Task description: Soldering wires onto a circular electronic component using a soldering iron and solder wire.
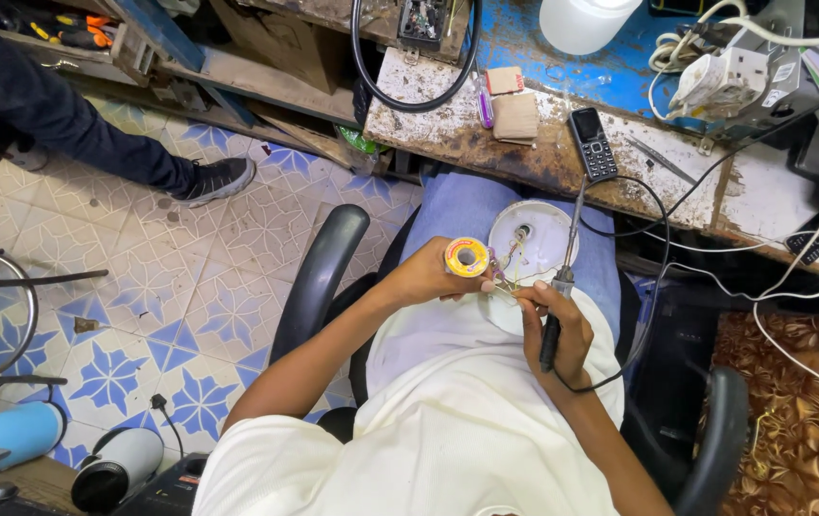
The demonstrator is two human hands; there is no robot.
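My left hand [433, 277] grips a small yellow spool of solder wire [466, 257] over my lap. My right hand [555, 325] holds a black-handled soldering iron [562, 277], its thin metal tip pointing up toward the bench. Between the hands lie thin wires [505, 272] coming off a round white lamp housing [534, 244] that rests on my blue-trousered lap. The iron's black cord [653, 287] loops around to the right. I sit in a black office chair [319, 277].
A worn wooden bench [457, 134] ahead carries a small black keypad phone [592, 143], a purple-handled tool [484, 103], brown cloth pieces [515, 115], a white plug adapter [720, 86] and tangled white cables. Another person's leg and shoe [218, 179] stand on the patterned tile floor at left.
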